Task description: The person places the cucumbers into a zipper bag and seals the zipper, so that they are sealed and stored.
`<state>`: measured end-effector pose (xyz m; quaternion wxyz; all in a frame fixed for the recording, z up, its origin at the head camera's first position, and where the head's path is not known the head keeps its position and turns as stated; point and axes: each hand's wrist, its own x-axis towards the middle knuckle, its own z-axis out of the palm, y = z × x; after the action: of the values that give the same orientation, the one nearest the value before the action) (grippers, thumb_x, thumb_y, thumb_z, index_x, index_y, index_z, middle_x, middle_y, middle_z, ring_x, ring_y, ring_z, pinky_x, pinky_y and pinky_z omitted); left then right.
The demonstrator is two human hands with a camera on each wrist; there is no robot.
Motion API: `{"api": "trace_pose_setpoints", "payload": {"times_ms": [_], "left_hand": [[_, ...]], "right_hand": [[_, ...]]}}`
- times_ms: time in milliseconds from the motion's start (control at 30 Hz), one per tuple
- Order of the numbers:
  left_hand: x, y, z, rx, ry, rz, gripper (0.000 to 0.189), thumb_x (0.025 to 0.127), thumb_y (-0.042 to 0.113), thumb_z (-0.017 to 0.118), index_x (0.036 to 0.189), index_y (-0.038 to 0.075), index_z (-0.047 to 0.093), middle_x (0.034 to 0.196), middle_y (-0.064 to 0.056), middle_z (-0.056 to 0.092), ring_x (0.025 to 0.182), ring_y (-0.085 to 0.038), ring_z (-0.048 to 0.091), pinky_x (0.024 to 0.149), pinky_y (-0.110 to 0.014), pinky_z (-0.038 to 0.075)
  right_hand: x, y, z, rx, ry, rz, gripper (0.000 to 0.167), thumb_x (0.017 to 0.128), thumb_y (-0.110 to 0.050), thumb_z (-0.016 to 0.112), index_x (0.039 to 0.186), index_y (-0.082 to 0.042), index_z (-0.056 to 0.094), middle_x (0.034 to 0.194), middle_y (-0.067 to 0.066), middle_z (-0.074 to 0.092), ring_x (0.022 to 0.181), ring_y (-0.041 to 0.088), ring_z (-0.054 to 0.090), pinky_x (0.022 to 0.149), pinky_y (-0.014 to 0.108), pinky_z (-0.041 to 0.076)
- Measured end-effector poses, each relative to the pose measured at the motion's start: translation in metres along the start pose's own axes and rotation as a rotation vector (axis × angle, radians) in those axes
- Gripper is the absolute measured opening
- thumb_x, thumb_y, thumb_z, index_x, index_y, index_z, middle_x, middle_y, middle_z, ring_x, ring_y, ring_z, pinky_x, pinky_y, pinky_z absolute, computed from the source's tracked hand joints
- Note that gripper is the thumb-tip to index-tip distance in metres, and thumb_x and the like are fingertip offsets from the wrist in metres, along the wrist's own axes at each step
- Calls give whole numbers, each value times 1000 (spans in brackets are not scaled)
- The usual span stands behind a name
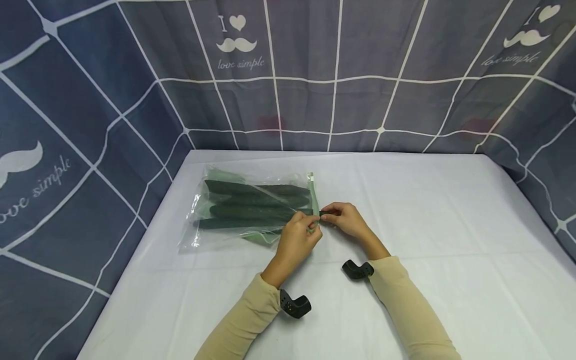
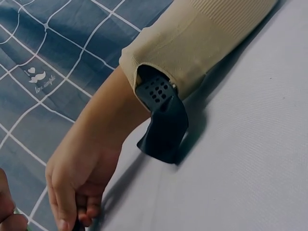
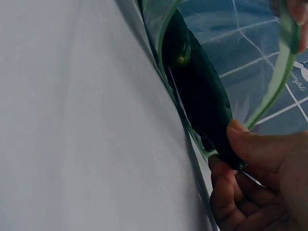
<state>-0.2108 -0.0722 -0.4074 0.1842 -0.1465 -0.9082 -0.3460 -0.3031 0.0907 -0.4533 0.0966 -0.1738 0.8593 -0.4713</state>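
Note:
A clear zip bag (image 1: 191, 235) with a green zip strip (image 1: 313, 192) lies on the table, its mouth facing right. Several dark green cucumbers (image 1: 256, 200) lie side by side inside it. My left hand (image 1: 297, 237) pinches the bag's edge at the strip, and the right wrist view shows the mouth held apart there. With thumb and fingers my right hand (image 1: 348, 220) pinches the end of one cucumber (image 3: 207, 96), which sticks out of the mouth. Most of its length is within the bag, beside another cucumber (image 3: 175, 43).
A white cloth covers the table (image 1: 427, 225). Dark grid-patterned curtains (image 1: 306, 100) stand along its back and sides. Black wrist devices (image 1: 294, 304) project from both sleeves, close above the cloth.

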Motion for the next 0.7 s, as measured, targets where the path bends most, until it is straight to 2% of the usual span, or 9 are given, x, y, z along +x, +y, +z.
{"api": "trace_pose_setpoints", "payload": {"times_ms": [200, 333, 467, 600, 700], "left_hand": [[1, 1, -2, -7, 4, 4, 20, 79, 5, 60, 95, 0, 70, 75, -3, 53, 55, -5, 44, 51, -13, 39], [1, 1, -4, -7, 10, 11, 20, 78, 5, 61, 95, 1, 71, 75, -4, 54, 56, -6, 46, 51, -13, 40], [1, 0, -6, -15, 12, 27, 20, 78, 4, 60, 95, 2, 70, 75, -4, 54, 57, -7, 49, 53, -13, 42], [-1, -3, -9, -32, 1, 3, 20, 79, 4, 59, 95, 2, 70, 75, -3, 53, 58, -6, 48, 53, -12, 42], [-1, -5, -12, -30, -9, -27, 19, 80, 5, 59, 95, 2, 70, 75, -3, 51, 57, -5, 44, 52, -13, 40]], "right_hand": [[6, -6, 9, -6, 11, -13, 25, 84, -14, 63, 103, 1, 66, 90, 14, 68, 69, 13, 60, 60, 24, 49], [13, -11, 19, 13, 8, -38, 21, 82, -6, 60, 100, 3, 67, 87, 16, 68, 72, 17, 62, 63, 26, 49], [18, -16, 29, 37, 3, -49, 22, 81, -7, 61, 100, 3, 68, 91, 17, 69, 85, 25, 64, 74, 33, 51], [20, -19, 34, 26, -16, -23, 23, 82, -9, 62, 102, 1, 67, 97, 17, 68, 96, 30, 62, 83, 40, 49], [21, -18, 33, -14, -31, -17, 21, 83, -10, 61, 102, -1, 67, 95, 15, 68, 90, 28, 63, 78, 38, 50]]}}
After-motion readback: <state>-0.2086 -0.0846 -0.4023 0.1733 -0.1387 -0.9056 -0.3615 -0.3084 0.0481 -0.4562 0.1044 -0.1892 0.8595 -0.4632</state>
